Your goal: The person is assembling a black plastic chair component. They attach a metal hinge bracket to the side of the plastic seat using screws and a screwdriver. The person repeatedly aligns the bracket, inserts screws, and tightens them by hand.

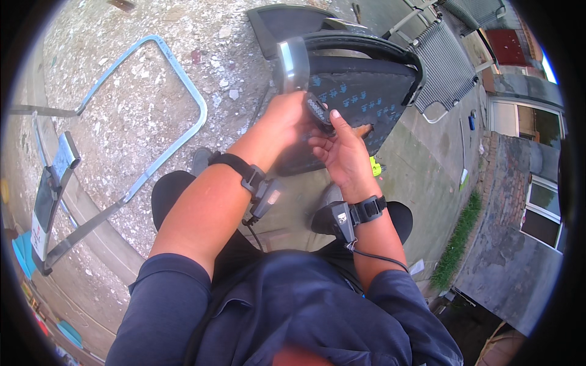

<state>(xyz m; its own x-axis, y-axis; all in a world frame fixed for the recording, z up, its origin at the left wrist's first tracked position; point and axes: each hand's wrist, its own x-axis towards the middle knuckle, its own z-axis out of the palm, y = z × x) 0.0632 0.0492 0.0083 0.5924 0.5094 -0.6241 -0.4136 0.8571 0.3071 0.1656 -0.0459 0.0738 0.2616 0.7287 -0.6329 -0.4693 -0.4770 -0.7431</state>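
Straight ahead an office-type chair lies tipped, its dark underside panel (360, 91) printed with small blue marks. A bright, curved metal bar (293, 64) rises at the panel's left side. Just below this bar, my left hand (291, 119) is closed round a black rounded part (318, 111) with a grey dotted face. Its fingertips are hidden behind the part. My right hand (342, 146) meets the part from the other side, thumb along its edge and fingers curled under. Beside the right hand, the panel has a torn tan spot (364, 130).
A bent metal tube frame (194, 97) lies on the rubble-strewn ground at left, with a padded armrest piece (52, 195) on it. A grey mesh folding chair (444, 64) stands at the far right. Something yellow-green (375, 166) lies near my right wrist.
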